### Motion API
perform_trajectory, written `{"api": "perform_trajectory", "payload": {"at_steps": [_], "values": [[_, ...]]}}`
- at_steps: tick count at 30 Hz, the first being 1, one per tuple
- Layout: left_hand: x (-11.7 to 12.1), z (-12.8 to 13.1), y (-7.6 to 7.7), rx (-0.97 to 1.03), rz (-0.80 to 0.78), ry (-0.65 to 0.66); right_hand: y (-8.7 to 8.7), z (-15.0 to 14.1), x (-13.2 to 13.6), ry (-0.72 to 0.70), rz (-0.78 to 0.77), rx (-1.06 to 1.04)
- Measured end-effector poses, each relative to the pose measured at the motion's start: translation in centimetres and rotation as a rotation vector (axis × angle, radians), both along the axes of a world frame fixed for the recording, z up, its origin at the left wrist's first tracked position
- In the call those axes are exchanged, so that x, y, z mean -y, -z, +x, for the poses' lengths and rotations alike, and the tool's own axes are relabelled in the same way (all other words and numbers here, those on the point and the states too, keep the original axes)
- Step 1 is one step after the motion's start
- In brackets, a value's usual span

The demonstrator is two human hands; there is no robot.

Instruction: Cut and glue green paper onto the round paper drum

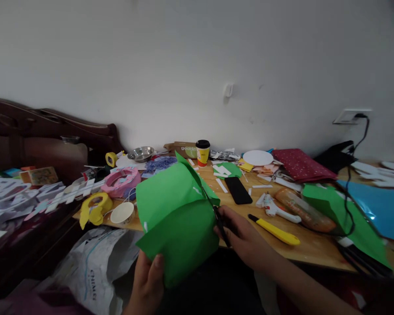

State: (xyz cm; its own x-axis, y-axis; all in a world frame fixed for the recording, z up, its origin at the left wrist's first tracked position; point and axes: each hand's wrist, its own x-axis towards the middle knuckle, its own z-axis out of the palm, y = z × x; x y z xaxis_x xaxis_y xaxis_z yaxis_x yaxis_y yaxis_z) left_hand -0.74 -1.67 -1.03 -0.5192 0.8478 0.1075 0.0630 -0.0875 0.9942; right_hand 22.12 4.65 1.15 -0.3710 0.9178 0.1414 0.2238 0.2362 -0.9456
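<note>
"Where's the left hand (148,282)?"

"I have it at the bottom of the frame, left of center, its fingers clamped on the lower edge of the green paper (177,223). That folded paper sits mid-frame, raised in front of the wooden table (200,175)."

"And the right?"

"I see the right hand (239,236) just right of the paper, fingers closed around the handles of the black scissors (222,228). The blades lie at the paper's right side; I can't tell how far they part."

"Anything close by?"

"Right of center I get a black smartphone (238,190), a white glue gun (273,208) and a yellow utility knife (277,231)."
</note>
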Motion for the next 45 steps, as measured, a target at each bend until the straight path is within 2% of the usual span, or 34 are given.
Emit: {"api": "perform_trajectory", "payload": {"at_steps": [6, 10, 13, 17, 23, 32, 35, 42, 45], "values": [[-0.3, -1.1, 0.8, 0.042, -0.016, 0.044, -0.8, -0.1, -0.1, 0.043, 0.000, 0.048], [-0.8, -2.1, 1.2, 0.081, -0.077, 0.047, -0.6, -0.6, -0.2, 0.073, -0.019, 0.002], [-1.0, -1.8, 0.6, 0.096, -0.079, 0.016, -0.1, -1.1, -0.2, 0.072, -0.055, -0.055], [-1.1, -1.2, 0.2, 0.156, -0.078, 0.018, 0.4, -1.3, 0.0, 0.003, -0.085, -0.129], [-1.3, -1.0, 0.0, 0.236, -0.058, 0.017, 0.4, -0.9, 0.2, -0.089, -0.116, -0.105], [-0.9, -0.4, -1.8, 0.122, -0.019, 0.054, 0.6, -1.0, -0.5, -0.070, -0.090, -0.077], [-0.9, -0.5, -1.4, 0.106, 0.018, 0.079, 0.6, -0.9, -0.6, -0.056, -0.078, -0.052], [-1.3, -2.4, 1.5, 0.041, 0.041, 0.156, 0.6, -0.7, -0.5, -0.038, -0.074, -0.030], [-1.2, -2.2, 1.4, 0.044, 0.034, 0.148, 0.5, -0.6, -0.5, -0.043, -0.067, -0.036]]}}
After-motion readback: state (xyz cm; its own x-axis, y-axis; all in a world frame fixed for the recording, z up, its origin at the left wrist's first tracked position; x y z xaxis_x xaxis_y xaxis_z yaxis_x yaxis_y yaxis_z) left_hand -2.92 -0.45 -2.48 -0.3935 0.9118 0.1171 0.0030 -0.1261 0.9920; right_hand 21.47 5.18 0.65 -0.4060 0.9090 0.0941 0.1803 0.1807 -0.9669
